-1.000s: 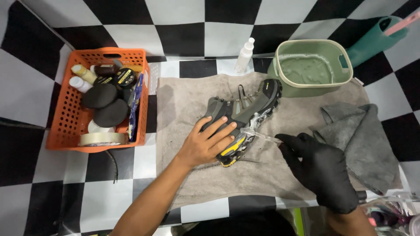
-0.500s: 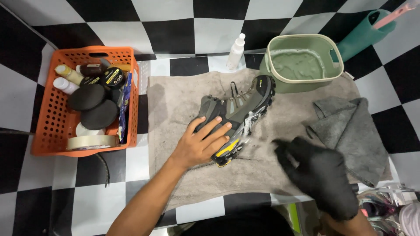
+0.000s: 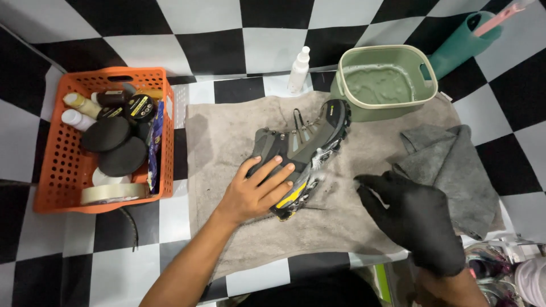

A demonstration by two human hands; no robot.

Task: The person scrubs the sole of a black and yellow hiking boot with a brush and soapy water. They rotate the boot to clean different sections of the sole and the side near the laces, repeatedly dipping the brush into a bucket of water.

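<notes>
A grey and black hiking shoe (image 3: 307, 145) with yellow at the toe lies on its side on a grey towel (image 3: 222, 136), sole facing right. My bare left hand (image 3: 256, 190) presses down on the toe end and holds the shoe still. My right hand (image 3: 412, 219), in a black glove, hovers just right of the sole with its fingers curled. A faint pale blur lies between the glove and the sole. I cannot make out what the glove holds.
An orange basket (image 3: 57, 170) at the left holds bottles, round black tins and a tape roll. Behind the shoe stand a white spray bottle (image 3: 298, 69) and a green tub (image 3: 387, 108) of soapy water. A grey cloth (image 3: 455, 170) lies crumpled at the right.
My gloved right hand has drawn back from the sole to the right. The thin pale tool seen at the sole earlier is no longer distinct. My left hand stays on the shoe.
</notes>
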